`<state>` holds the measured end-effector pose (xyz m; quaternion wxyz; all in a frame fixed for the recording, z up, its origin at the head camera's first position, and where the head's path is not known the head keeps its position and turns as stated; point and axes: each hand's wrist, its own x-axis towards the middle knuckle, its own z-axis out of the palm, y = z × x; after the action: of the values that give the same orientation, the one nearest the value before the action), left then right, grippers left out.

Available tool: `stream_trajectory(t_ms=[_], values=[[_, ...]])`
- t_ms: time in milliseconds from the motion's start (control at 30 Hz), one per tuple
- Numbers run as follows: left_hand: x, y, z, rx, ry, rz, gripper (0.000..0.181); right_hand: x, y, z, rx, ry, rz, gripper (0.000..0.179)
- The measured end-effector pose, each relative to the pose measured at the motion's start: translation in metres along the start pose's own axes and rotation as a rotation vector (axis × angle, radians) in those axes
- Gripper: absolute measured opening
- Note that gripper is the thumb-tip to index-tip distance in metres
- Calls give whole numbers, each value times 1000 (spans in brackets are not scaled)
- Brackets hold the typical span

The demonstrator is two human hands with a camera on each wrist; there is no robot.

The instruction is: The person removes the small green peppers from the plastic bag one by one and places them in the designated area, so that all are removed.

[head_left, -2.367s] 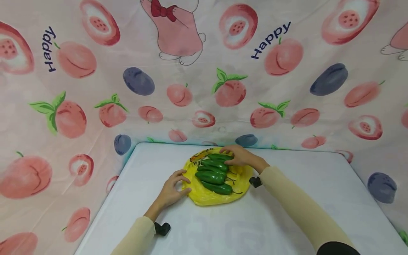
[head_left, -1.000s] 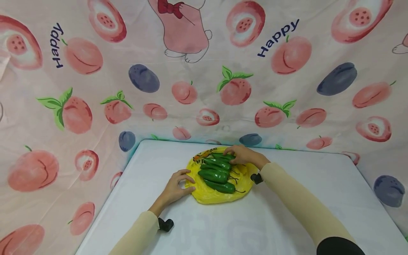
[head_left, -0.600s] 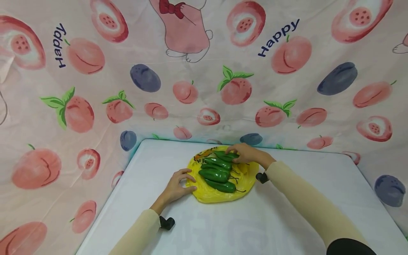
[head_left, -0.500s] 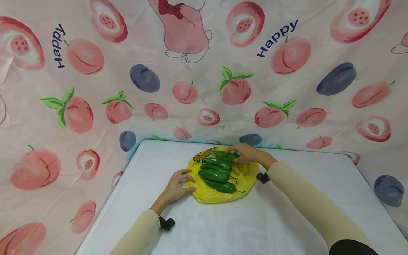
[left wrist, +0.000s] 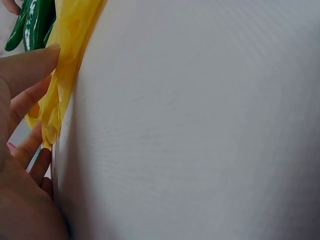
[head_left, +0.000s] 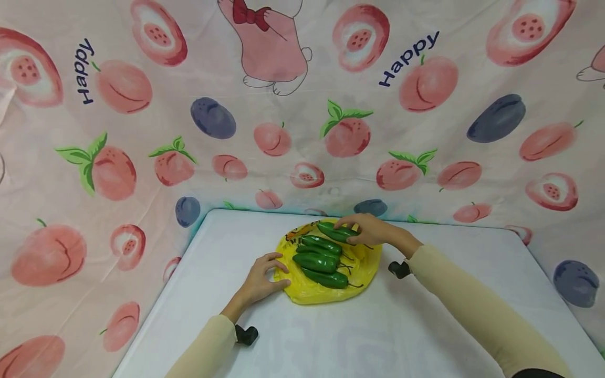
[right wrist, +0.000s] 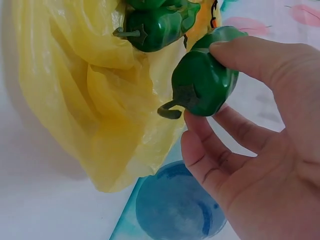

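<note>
At the bottom edge a black item [head_left: 536, 373] on the right sleeve [head_left: 482, 299] is running out of view. The white worktop [head_left: 378, 336] is carrying a crumpled yellow bag [head_left: 307, 295], its printing [head_left: 294, 232] proving hard to read. The left hand [head_left: 257, 278] is resting spread thumb and fingers against the bag's left rim. Four green peppers [head_left: 315, 261] are lying side by side on the bag; beyond them the right hand [head_left: 368, 229] is pinching a fifth pepper [head_left: 333, 231], partly hiding it. Behind, fruit-printed cloth [head_left: 302, 113] is forming the backdrop.
</note>
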<state>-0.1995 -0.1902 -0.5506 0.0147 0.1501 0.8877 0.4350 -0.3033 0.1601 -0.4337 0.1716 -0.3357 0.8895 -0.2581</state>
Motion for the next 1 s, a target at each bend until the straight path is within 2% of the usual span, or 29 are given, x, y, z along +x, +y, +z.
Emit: stream_trajectory(t_ms=[267,600,1000], values=[[0,0,0,-13,-4,-1,19,-9,8,-1,86,50,-6,45],[1,2,-1,-14,-9,-6,19,-25,17,-8,113,103,-40,46],[2,1,-1,-12,-10,0,20,-56,34,-17,102,145,72,47]])
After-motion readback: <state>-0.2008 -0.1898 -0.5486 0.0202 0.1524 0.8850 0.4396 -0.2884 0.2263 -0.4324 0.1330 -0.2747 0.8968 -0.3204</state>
